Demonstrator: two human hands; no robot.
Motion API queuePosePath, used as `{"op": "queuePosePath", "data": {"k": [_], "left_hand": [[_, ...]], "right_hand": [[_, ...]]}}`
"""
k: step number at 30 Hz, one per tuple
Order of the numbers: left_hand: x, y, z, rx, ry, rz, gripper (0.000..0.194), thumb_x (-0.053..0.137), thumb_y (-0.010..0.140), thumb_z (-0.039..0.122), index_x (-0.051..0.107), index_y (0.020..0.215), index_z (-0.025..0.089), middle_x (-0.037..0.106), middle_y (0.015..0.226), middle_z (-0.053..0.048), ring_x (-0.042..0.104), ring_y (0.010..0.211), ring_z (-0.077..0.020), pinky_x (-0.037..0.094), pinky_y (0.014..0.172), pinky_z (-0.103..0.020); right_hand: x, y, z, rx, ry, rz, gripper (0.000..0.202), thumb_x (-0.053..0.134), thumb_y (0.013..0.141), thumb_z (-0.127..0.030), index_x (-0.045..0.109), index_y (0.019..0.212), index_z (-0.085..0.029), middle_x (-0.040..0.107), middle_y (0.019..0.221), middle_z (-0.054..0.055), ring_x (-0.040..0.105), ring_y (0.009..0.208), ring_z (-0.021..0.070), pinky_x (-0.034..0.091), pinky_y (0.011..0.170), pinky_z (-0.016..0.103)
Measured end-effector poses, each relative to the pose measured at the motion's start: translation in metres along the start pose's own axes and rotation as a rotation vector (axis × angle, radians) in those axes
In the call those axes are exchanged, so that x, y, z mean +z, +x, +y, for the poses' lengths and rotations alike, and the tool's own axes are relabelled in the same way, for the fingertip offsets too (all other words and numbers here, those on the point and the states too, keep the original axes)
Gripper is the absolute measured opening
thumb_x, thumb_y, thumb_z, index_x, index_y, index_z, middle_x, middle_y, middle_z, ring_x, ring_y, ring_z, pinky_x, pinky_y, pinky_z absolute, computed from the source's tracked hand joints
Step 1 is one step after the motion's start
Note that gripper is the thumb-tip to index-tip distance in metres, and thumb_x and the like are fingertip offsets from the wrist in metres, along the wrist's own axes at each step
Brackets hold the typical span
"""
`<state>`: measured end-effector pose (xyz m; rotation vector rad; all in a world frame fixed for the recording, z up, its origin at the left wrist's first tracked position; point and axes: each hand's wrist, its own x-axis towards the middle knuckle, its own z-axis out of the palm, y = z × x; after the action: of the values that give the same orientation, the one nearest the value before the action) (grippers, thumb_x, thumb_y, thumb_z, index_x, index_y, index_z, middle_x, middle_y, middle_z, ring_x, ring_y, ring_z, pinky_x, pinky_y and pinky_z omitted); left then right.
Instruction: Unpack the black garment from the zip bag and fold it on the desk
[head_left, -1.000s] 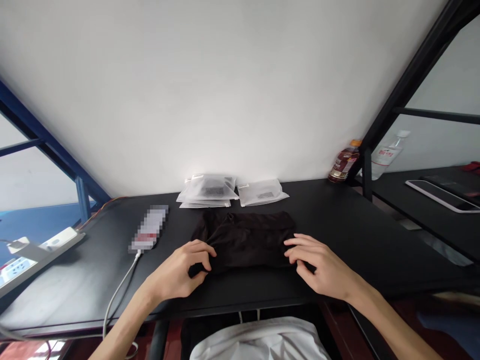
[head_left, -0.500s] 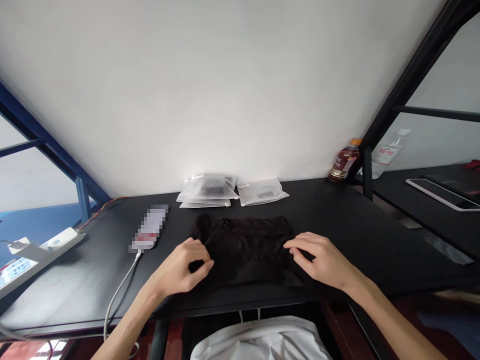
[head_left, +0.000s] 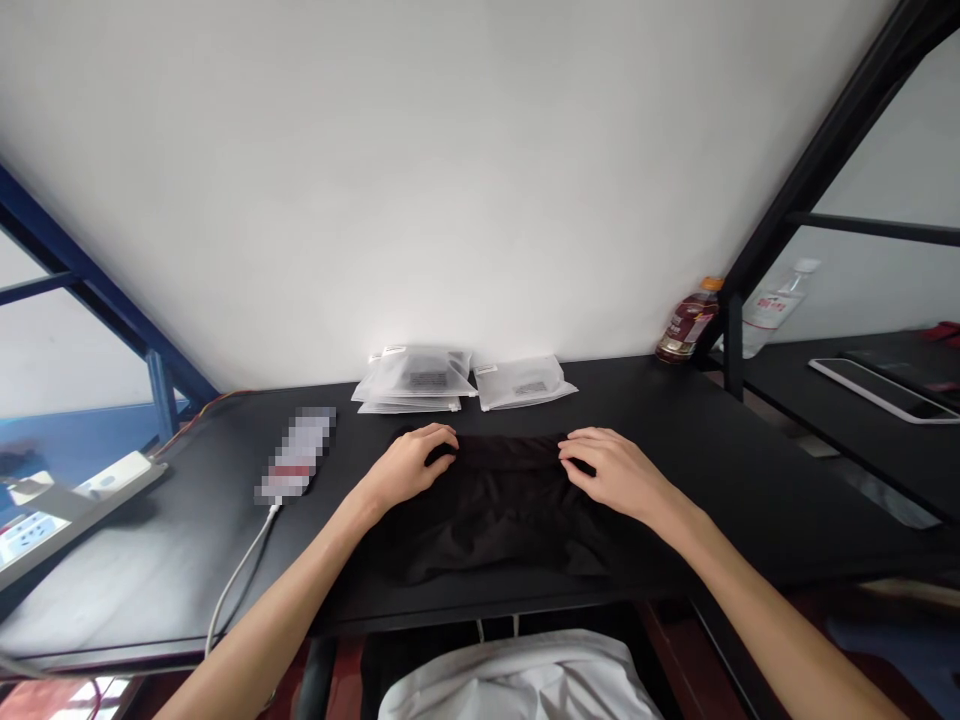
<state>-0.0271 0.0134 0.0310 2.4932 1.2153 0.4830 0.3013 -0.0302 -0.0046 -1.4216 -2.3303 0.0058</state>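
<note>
A piece of black cloth, perhaps a garment whose kind I cannot make out, lies spread and slightly wrinkled (head_left: 495, 525) on the black table (head_left: 697, 440) in front of me. My left hand (head_left: 412, 462) is at its far left corner, thumb and fingers closed on the edge. At the far right corner, my right hand (head_left: 611, 465) pinches the same far edge. Just beyond the cloth lie a stack of frosted zip bags (head_left: 416, 380) and a single frosted zip bag (head_left: 525, 382) with something dark inside.
To the left lies a phone (head_left: 300, 450) with a white charging cable (head_left: 244, 580). A power strip (head_left: 82, 510) sits at the table's left edge. Two bottles, one brown (head_left: 688, 320) and one clear (head_left: 776, 305), stand by the right frame. A tablet-like device (head_left: 885, 390) rests farther right.
Both hands have moved away from me, from the cloth's sides to its far corners, and now grip the far edge. The cloth's far left part looks flatter, partly covered by my left hand.
</note>
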Motion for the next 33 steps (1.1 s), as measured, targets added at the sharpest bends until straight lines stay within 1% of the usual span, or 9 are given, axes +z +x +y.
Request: {"op": "queuePosePath", "data": {"k": [4,8,13,18,22,25,29,31,33], "left_hand": [[-0.003,0.004,0.001,-0.130,-0.065,0.075,0.023,0.051,0.094,0.035,0.070,0.104,0.026,0.077,0.104,-0.003,0.073,0.094,-0.0220,0.056,0.086,-0.032],[-0.003,0.019,0.002,-0.268,-0.023,0.142,0.023,0.055,0.094,0.033,0.069,0.110,0.025,0.077,0.097,-0.002,0.074,0.086,-0.0217,0.055,0.081,-0.031],[0.004,0.034,0.004,-0.404,0.158,0.152,0.029,0.060,0.094,0.027,0.065,0.122,0.026,0.076,0.097,-0.003,0.073,0.092,-0.0243,0.054,0.080,-0.032],[0.008,0.032,0.004,-0.320,0.296,0.128,0.021,0.061,0.095,0.026,0.070,0.113,0.027,0.067,0.121,-0.007,0.062,0.119,-0.0258,0.055,0.081,-0.030],[0.007,0.028,0.004,-0.268,0.285,0.105,0.020,0.055,0.098,0.026,0.074,0.103,0.024,0.068,0.116,-0.007,0.062,0.117,-0.0259,0.056,0.084,-0.032],[0.005,0.020,0.006,-0.187,0.213,0.132,0.024,0.052,0.099,0.026,0.075,0.104,0.023,0.071,0.116,-0.006,0.065,0.114,-0.0254,0.056,0.092,-0.034],[0.004,0.000,0.012,-0.071,0.155,0.133,0.029,0.050,0.101,0.036,0.075,0.113,0.024,0.071,0.126,-0.007,0.066,0.118,-0.0258,0.054,0.102,-0.038],[0.005,-0.012,0.015,-0.019,0.162,0.105,0.036,0.050,0.101,0.044,0.072,0.123,0.024,0.068,0.135,-0.009,0.063,0.125,-0.0280,0.050,0.109,-0.042],[0.009,-0.024,0.017,0.017,0.168,0.051,0.048,0.050,0.101,0.052,0.065,0.135,0.023,0.061,0.146,-0.012,0.057,0.135,-0.0318,0.046,0.114,-0.049]], "right_hand": [[-0.005,0.012,0.002,0.038,-0.025,0.051,0.030,0.044,0.097,-0.022,0.073,0.096,-0.026,0.078,0.098,0.007,0.073,0.091,0.0267,0.055,0.086,0.040],[-0.005,0.038,0.008,0.110,-0.136,0.102,0.030,0.043,0.099,-0.026,0.073,0.100,-0.026,0.076,0.086,0.007,0.071,0.078,0.0260,0.053,0.076,0.037],[0.008,0.067,0.015,0.169,-0.175,0.083,0.022,0.052,0.097,-0.026,0.072,0.107,-0.028,0.078,0.101,0.006,0.072,0.087,0.0260,0.054,0.076,0.035],[0.021,0.071,0.020,0.177,-0.186,0.057,0.016,0.057,0.094,-0.024,0.073,0.094,-0.027,0.075,0.098,0.007,0.070,0.090,0.0266,0.055,0.071,0.035],[0.019,0.066,0.018,0.161,-0.185,0.073,0.024,0.052,0.098,-0.027,0.075,0.098,-0.024,0.074,0.106,0.011,0.068,0.102,0.0302,0.056,0.084,0.042],[0.015,0.058,0.010,0.111,-0.120,0.145,0.030,0.048,0.101,-0.031,0.076,0.105,-0.023,0.074,0.113,0.012,0.066,0.108,0.0313,0.055,0.093,0.045],[0.015,0.040,-0.011,0.008,0.069,0.188,0.034,0.046,0.103,-0.036,0.077,0.110,-0.024,0.076,0.117,0.010,0.068,0.111,0.0297,0.054,0.100,0.047],[0.018,0.030,-0.023,-0.028,0.152,0.148,0.036,0.047,0.103,-0.040,0.075,0.120,-0.025,0.074,0.126,0.009,0.066,0.119,0.0295,0.052,0.106,0.048],[0.021,0.023,-0.032,-0.038,0.197,0.065,0.041,0.048,0.103,-0.044,0.068,0.134,-0.027,0.066,0.140,0.009,0.059,0.132,0.0302,0.048,0.111,0.051]]}}
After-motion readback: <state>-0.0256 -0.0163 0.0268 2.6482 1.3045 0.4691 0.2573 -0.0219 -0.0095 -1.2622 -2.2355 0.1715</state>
